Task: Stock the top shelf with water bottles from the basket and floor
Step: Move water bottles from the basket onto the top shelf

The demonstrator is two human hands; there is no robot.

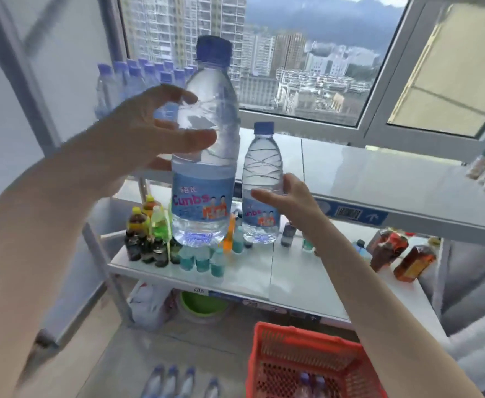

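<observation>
My left hand (pixel 155 127) grips a clear water bottle (pixel 203 168) with a blue cap and blue label round its upper body, held upright and close to the camera. My right hand (pixel 290 196) grips a second, matching water bottle (pixel 261 168) at its middle, upright just right of the first. Both bottles hang in front of the white top shelf (pixel 379 173). Several water bottles (pixel 137 79) stand at that shelf's far left end. Low at the right, the red basket (pixel 293 366) holds more bottles (pixel 311 380). Several bottles (pixel 178 380) stand on the floor.
The middle shelf (pixel 264 282) carries small coloured drink bottles (pixel 155 234) at the left and brown tea bottles (pixel 402 254) at the right. A green basin (pixel 203 305) and a white bag (pixel 146 305) sit underneath. A window (pixel 307 67) lies behind the shelf.
</observation>
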